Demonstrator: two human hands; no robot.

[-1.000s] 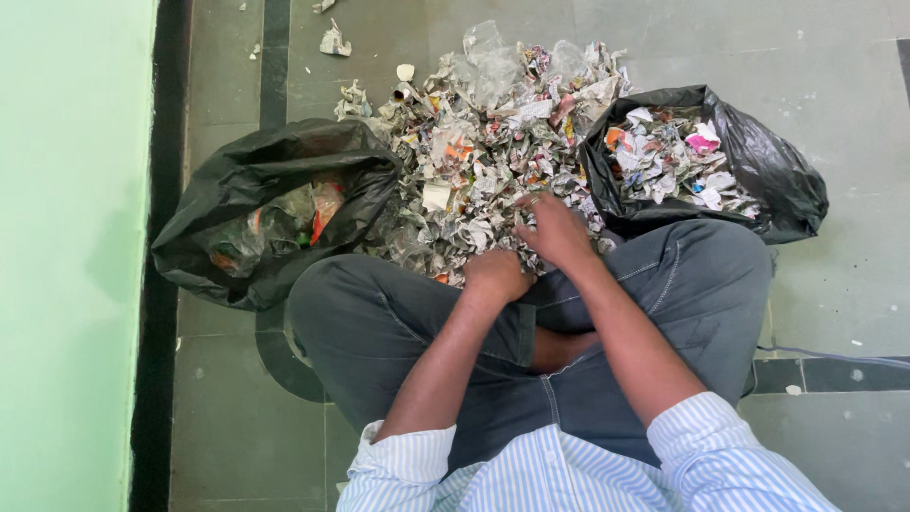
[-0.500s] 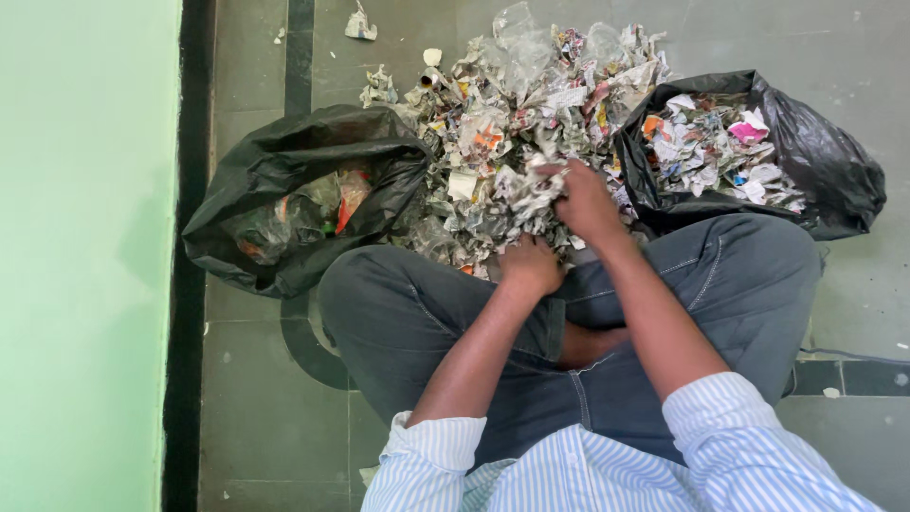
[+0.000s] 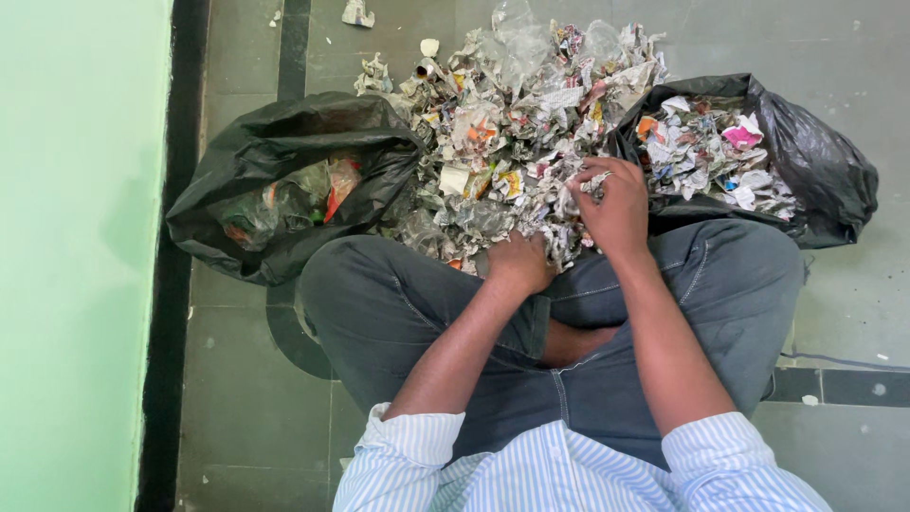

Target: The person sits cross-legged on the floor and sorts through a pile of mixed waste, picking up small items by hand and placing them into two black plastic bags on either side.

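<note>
Under both hands, crumpled paper heap.

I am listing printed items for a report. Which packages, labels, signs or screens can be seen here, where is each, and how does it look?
No signs, screens or whole packages.
Paper pile: floor ahead of the knees, crumpled printed scraps, grey-white with colour spots; both hands are in it.
Right bag: black, holds similar paper scraps.
Left bag: black, holds clear and red-orange plastic wrappers.

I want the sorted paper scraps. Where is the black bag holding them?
In the head view, the black bag of paper scraps lies on the floor at the person's right, touching the loose pile and just beyond the right hand.
</note>
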